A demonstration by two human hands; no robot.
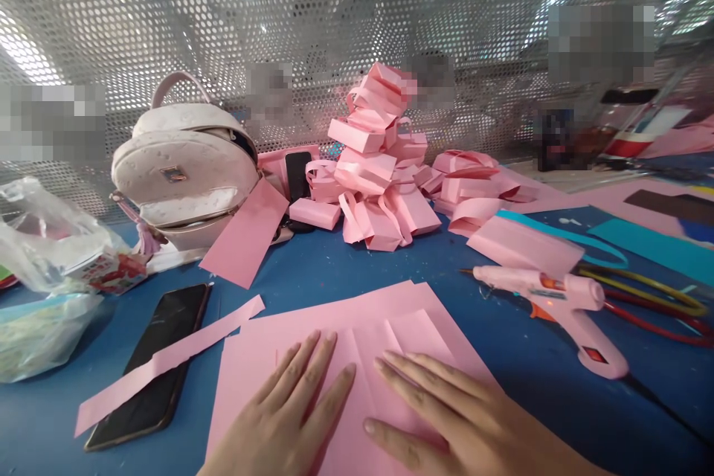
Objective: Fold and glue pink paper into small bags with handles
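Note:
Both my hands lie flat on a stack of pink paper sheets (262, 357) on the blue table (346, 268). My left hand (290, 409) presses on the left half with fingers stretched out. My right hand (446, 416) rests on the right half, fingers spread over a folded pink piece (390, 342) with visible creases. Neither hand holds anything.
A pink glue gun (558, 305) lies to the right. A pile of folded pink paper boxes (379, 163) stands at the back. A white backpack (184, 163), a black phone (150, 364) under a pink strip (167, 361), and plastic bags (44, 275) are on the left. Coloured cords (658, 297) lie far right.

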